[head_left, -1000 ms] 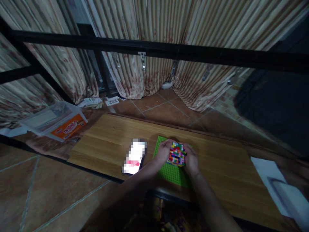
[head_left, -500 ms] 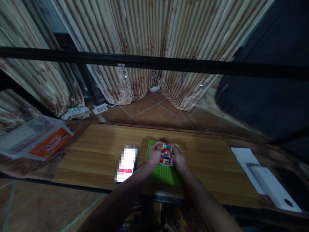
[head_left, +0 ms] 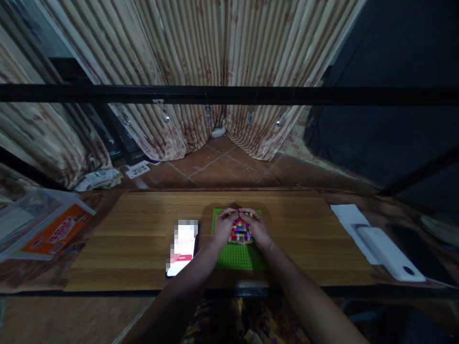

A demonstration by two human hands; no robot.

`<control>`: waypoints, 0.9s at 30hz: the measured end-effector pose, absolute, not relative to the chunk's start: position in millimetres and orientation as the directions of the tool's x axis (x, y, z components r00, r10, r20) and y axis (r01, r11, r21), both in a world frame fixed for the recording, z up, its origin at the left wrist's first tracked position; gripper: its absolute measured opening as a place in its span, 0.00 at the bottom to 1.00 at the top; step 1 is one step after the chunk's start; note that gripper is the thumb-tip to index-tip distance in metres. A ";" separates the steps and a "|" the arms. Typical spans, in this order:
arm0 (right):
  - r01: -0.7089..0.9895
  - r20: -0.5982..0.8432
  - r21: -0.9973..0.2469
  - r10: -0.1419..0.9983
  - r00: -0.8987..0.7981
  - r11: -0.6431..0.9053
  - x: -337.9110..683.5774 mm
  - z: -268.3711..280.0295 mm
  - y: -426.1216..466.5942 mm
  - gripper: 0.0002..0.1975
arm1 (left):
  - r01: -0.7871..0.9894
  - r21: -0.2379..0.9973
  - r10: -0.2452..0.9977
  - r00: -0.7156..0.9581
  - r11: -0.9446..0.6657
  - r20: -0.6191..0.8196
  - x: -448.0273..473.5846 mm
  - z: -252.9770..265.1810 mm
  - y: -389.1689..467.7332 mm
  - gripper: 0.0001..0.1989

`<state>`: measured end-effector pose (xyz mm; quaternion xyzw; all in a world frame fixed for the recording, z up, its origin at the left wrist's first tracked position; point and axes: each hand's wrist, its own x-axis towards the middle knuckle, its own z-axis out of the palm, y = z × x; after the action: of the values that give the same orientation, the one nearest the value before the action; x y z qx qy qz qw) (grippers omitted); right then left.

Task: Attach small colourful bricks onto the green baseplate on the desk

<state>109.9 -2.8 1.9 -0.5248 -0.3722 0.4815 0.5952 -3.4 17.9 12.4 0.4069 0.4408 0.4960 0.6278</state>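
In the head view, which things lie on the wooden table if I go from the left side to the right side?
clear plastic box with orange label → phone with lit screen → left hand → colourful brick block on the green baseplate → right hand → white paper → white flat device

Two hands are in view, the left hand (head_left: 224, 228) and the right hand (head_left: 257, 229). There is one green baseplate (head_left: 236, 255), with one block of many-coloured bricks (head_left: 240, 231) on it. One phone (head_left: 182, 248) lies on one table (head_left: 304, 248). One plastic box (head_left: 39, 224) and one white device (head_left: 389, 251) sit at the sides.
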 end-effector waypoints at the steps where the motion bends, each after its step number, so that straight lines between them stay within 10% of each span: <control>1: -0.176 -0.057 -0.984 0.963 0.262 -0.011 110.0 0.9 -2.7 0.12 | -0.256 0.951 0.983 0.111 0.171 -0.147 -2.6 11.3 18.3 0.06; 27: 0.004 0.070 -0.997 0.945 0.319 0.073 98.3 -19.5 -51.3 0.27 | -0.011 0.996 0.987 0.135 0.088 -0.086 -18.0 -7.1 -39.7 0.29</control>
<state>98.3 -51.3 -19.5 -0.5538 -0.4284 0.3960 0.5941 -18.0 -39.7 -7.1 0.5060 0.4824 0.4470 0.5581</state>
